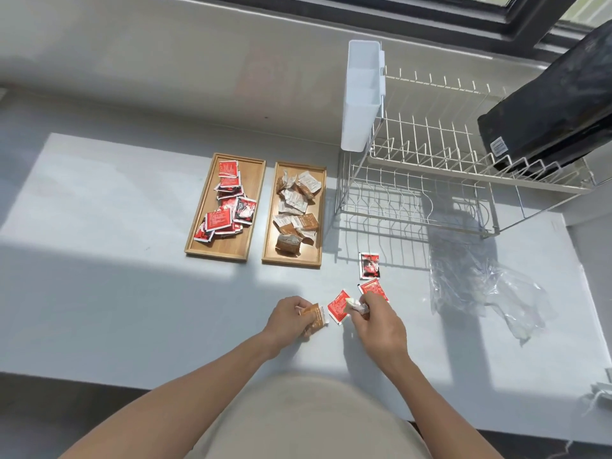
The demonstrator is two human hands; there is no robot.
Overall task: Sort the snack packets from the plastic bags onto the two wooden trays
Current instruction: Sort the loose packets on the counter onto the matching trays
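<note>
Two wooden trays lie side by side on the grey counter. The left tray (pixel 204 207) holds several red packets, the right tray (pixel 318 207) several brown and white packets. My left hand (pixel 288 318) is shut on a brown packet (pixel 317 318) near the counter's front. My right hand (pixel 379 321) pinches a pale crumpled packet (pixel 355 304). A red packet (pixel 337 307) lies between my hands. Another red packet (pixel 373 288) lies just beyond my right hand, and a dark red one (pixel 369 266) lies further back. An empty-looking clear plastic bag (pixel 477 289) lies to the right.
A white wire dish rack (pixel 430 180) stands at the back right with a white plastic holder (pixel 362 94) on its side and a black bag (pixel 549 114) resting on top. A window frame runs along the far wall.
</note>
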